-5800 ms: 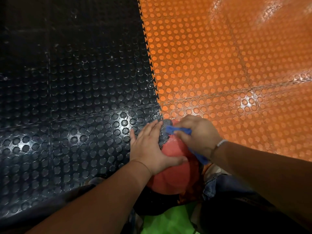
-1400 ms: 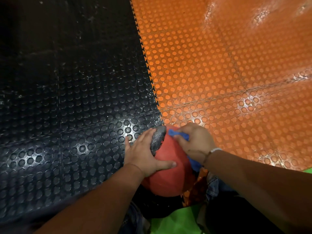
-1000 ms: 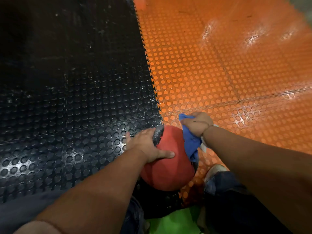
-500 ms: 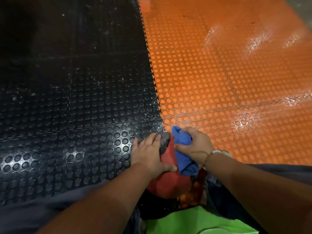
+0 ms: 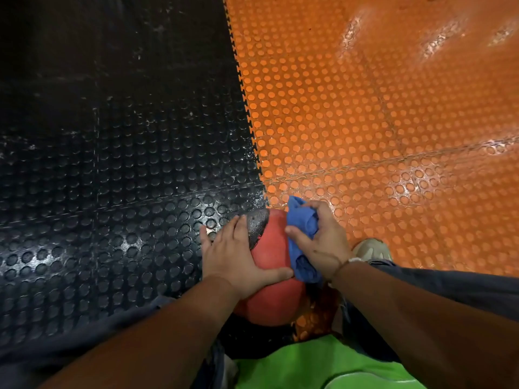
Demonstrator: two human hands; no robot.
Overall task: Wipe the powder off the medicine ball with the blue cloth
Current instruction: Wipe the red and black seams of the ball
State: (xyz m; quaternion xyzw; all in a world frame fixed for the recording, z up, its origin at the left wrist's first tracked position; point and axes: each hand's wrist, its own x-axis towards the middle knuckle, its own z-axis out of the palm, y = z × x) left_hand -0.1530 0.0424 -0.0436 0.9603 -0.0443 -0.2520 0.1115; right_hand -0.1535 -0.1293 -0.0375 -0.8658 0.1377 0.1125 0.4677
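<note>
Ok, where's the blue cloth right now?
In the head view, the blue cloth is bunched in the right hand, pressed against the medicine ball's right side.

From here much of the medicine ball [image 5: 271, 265] is covered: the left hand [image 5: 236, 258] lies flat over its left flank, and the bunched blue cloth [image 5: 302, 242] blankets its right side, so any powder under either cannot be judged. The ball's underside is lost in shadow where it meets the floor. The right hand [image 5: 323, 241] hides the middle of the cloth in its grip. Both forearms run out of the bottom edge. A pale shoe [image 5: 372, 249] at lower right shows only its toe, the rest behind a dark trouser leg [image 5: 449, 287].
</note>
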